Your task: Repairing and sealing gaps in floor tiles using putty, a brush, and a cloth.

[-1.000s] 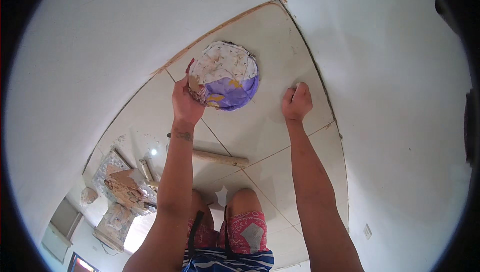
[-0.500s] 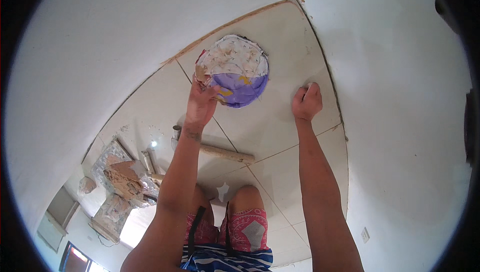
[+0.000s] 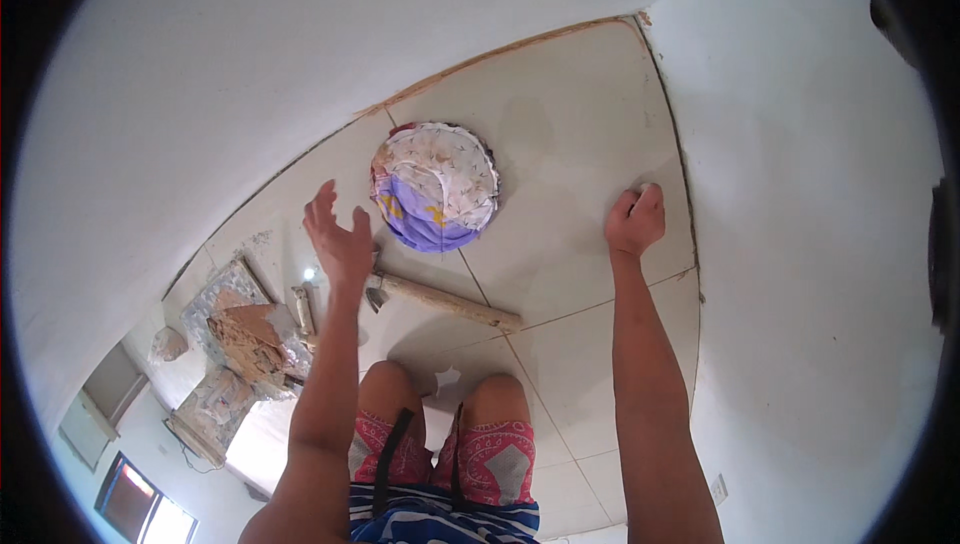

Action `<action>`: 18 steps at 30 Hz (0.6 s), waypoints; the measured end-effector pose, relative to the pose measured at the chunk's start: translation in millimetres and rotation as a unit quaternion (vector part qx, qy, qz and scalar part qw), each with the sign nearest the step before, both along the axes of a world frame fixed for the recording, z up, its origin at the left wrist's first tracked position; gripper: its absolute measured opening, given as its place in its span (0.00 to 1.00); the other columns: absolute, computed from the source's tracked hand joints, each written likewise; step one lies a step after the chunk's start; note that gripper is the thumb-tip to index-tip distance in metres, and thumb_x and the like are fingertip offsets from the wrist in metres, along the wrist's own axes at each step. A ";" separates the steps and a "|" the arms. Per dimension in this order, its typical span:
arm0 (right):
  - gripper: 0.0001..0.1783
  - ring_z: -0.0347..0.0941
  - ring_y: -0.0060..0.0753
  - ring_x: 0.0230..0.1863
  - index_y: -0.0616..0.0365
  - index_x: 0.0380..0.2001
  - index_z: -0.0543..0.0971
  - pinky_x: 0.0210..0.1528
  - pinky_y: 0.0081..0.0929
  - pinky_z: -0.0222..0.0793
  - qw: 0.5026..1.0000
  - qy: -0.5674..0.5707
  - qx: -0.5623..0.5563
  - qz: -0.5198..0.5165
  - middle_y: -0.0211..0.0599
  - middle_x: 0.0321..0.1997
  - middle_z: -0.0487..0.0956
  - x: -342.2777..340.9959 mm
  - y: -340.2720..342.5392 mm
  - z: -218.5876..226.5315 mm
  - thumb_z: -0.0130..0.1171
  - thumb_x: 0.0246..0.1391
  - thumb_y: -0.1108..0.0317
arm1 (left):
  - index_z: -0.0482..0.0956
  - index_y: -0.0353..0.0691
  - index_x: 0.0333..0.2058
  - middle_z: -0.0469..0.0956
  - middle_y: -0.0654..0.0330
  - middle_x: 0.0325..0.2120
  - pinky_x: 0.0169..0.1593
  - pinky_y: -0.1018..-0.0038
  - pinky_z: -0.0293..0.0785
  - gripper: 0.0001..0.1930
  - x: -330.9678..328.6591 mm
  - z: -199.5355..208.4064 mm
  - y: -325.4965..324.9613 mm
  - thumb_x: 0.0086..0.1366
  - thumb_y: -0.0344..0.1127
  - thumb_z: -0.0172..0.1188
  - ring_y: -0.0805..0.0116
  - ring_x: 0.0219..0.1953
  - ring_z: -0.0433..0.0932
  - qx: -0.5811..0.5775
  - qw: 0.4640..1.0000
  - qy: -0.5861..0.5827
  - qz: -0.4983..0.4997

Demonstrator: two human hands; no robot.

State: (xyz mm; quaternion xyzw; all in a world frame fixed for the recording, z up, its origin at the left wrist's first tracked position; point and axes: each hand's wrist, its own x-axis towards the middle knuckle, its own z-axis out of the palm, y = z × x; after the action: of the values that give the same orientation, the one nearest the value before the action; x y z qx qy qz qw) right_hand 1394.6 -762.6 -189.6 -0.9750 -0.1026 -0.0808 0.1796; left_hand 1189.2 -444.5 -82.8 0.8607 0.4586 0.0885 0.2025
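presently, left hand [image 3: 340, 244] bare: fingers spread and curved, thumb apart from them, nothing between. right hand [image 3: 636, 219] closed into a fist; a pale bit shows at its top, cannot tell whether something is held.

risks, as judged: round cloth pad [image 3: 435, 187] looks soft and layered, so a pinch at the edge alone might fold it or let it slip. smooth tiled floor [image 3: 560, 144] could let it slide if nudged. hammer [image 3: 450, 301] lies near the left wrist, its head partly hidden there; a low sweep of that arm might knock it. a loosened right fist would drop anything inside.

position: pad appears to rest flat on the tiles, just right of the left hand's thumb and slightly beyond it, a gap visible, no contact seen. right fist well apart from the pad, on its right, near the wall [image 3: 800, 244].
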 end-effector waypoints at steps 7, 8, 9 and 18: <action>0.06 0.70 0.50 0.26 0.57 0.29 0.68 0.26 0.44 0.66 1.000 -0.018 0.021 0.003 0.40 0.27 0.72 -0.6 9.3 0.5 0.50 0.46 0.69 | 0.65 0.37 0.57 0.57 0.45 0.61 0.64 0.54 0.52 0.30 73.6 -35.5 -48.0 0.54 0.36 0.60 0.44 0.64 0.54 -0.015 0.962 -0.058 -0.265; 0.06 0.70 0.50 0.26 0.57 0.29 0.67 0.25 0.43 0.66 0.999 -0.023 0.022 0.006 0.40 0.27 0.72 -0.1 8.2 1.8 0.50 0.46 0.70 | 0.65 0.37 0.57 0.57 0.45 0.61 0.64 0.54 0.52 0.30 75.0 -42.5 -46.6 0.54 0.36 0.60 0.44 0.64 0.54 -0.015 0.963 -0.059 -0.263; 0.06 0.70 0.50 0.26 0.57 0.29 0.67 0.25 0.43 0.66 0.999 -0.024 0.023 0.009 0.40 0.27 0.72 0.8 8.6 2.1 0.50 0.46 0.70 | 0.65 0.36 0.57 0.57 0.45 0.61 0.64 0.53 0.51 0.30 75.2 -48.5 -45.1 0.55 0.38 0.59 0.43 0.64 0.53 0.013 0.963 -0.045 -0.264; 0.06 0.71 0.50 0.27 0.58 0.29 0.67 0.26 0.45 0.66 1.000 -0.014 -0.006 0.002 0.41 0.27 0.72 1.0 5.4 4.4 0.50 0.46 0.71 | 0.65 0.29 0.54 0.62 0.39 0.57 0.62 0.50 0.53 0.31 53.8 -72.7 -15.0 0.55 0.41 0.58 0.39 0.60 0.58 0.157 0.984 -0.038 -0.074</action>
State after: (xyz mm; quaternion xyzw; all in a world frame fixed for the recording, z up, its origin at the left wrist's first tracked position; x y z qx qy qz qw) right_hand 1395.5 -757.2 -185.3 -0.9747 -0.1076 -0.0936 0.1722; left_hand 1243.0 -459.5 -155.5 0.9094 0.3658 0.1772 0.0883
